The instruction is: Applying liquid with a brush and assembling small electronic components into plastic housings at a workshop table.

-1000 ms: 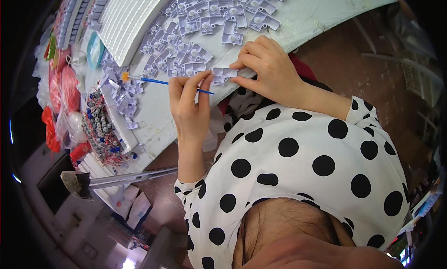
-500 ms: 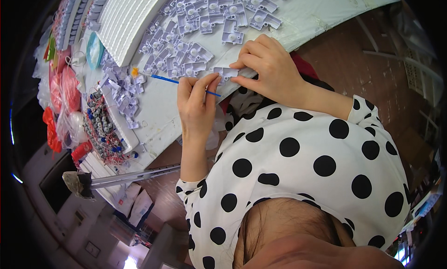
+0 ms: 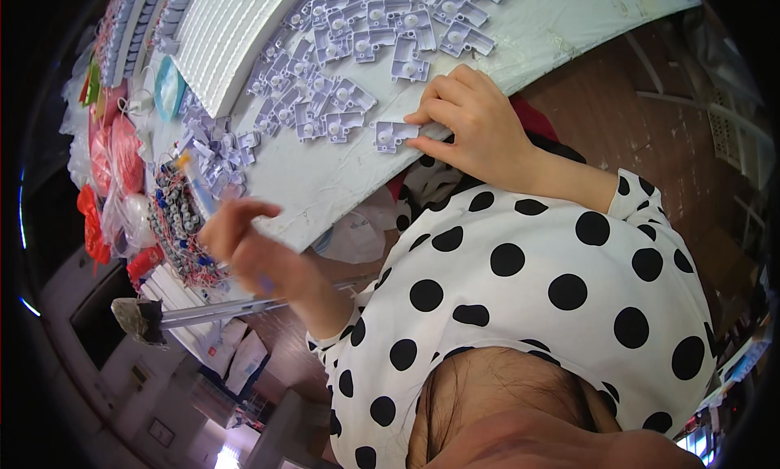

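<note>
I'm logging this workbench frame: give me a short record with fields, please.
Left hand: blurred, grips a thin blue tool with a yellow tip, near the table edge.
Right hand: pinches one pale plastic part lying on the white table.
Nearby: heap of similar parts; white ribbed tray beside it.

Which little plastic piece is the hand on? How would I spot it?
Find the white table with the heap of small lilac plastic pieces. The right hand rests at the table's near edge. The piece at its fingertips lies alone, apart from the heap, nearest the edge.
</note>
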`<state>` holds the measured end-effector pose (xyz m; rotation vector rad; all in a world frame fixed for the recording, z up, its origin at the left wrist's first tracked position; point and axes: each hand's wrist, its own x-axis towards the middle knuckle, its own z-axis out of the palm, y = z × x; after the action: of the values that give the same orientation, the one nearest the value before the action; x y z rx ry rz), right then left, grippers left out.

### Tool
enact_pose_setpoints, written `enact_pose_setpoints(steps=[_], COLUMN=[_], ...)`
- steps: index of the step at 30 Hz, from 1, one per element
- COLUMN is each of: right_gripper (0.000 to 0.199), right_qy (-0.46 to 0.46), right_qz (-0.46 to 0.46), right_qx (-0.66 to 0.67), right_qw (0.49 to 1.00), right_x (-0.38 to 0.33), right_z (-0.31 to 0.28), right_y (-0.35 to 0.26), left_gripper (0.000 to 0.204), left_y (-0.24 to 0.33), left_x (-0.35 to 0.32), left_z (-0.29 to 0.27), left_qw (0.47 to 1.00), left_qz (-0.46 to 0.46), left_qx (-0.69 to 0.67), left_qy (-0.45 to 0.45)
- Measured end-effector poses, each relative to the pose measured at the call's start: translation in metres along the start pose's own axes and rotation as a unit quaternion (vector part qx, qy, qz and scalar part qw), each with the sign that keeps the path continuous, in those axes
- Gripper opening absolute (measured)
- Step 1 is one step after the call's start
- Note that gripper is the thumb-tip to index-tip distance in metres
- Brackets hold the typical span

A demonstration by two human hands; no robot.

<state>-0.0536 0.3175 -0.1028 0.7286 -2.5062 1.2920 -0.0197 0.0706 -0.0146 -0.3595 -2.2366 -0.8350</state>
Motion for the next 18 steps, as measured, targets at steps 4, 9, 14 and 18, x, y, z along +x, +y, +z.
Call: enact_pose_setpoints(steps=[4,9,14,18], right_gripper=[0.020,0.021,0.021,0.022], right_qy=[-0.002,0.004,0.003,0.002], right_qz=[-0.002,-0.007,-0.007,-0.010], right_qx=[-0.005,-0.005,-0.009,-0.010], right_qw=[1.000,1.000,1.000,1.000], right_x=[0.000,0.002,0.000,0.001], right_z=[0.000,-0.001,0.000,0.000], right_y=[0.000,-0.002,0.000,0.000], left_gripper=[0.065,0.064,0.026,0.014], left_y=[0.007,-0.003,0.028,0.021], left_x=[0.010,-0.029,-0.035,-0.043], left_z=[-0.023,-0.045,0.005,-0.003], left_qw=[0.981,0.993,0.988,0.969], left_qz=[-0.021,-0.013,-0.079,-0.138], left_qx=[-0.023,-0.100,-0.102,-0.180], left_qy=[0.190,-0.066,-0.089,-0.094])
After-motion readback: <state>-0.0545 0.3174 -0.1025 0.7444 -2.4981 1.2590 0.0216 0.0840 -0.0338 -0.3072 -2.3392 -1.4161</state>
